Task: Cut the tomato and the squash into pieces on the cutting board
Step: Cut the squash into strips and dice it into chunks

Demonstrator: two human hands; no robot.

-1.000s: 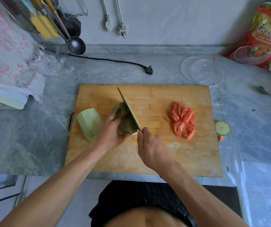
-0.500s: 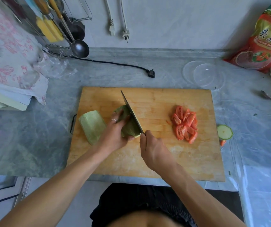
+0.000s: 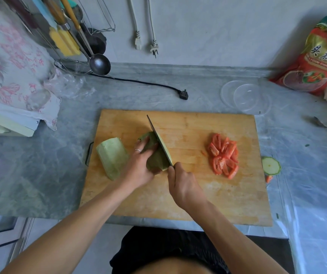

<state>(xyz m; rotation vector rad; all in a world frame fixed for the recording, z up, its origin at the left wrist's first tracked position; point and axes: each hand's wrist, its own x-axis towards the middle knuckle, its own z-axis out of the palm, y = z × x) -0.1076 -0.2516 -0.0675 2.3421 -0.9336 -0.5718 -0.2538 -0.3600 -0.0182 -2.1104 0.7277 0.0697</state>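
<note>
Squash half (image 3: 154,155) is pinned mid-board by curled left hand (image 3: 139,167); knife (image 3: 159,142) gripped by right hand (image 3: 182,184), slicing probably needed next.

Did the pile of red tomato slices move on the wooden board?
No. The pile of red tomato slices sits at the same spot near the wooden cutting board's right edge.

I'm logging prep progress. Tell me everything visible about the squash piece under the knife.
The squash half is dull green, skin side up, lying near the middle of the wooden cutting board. The left hand holds it; the knife in the right hand cuts along its right side.
</note>
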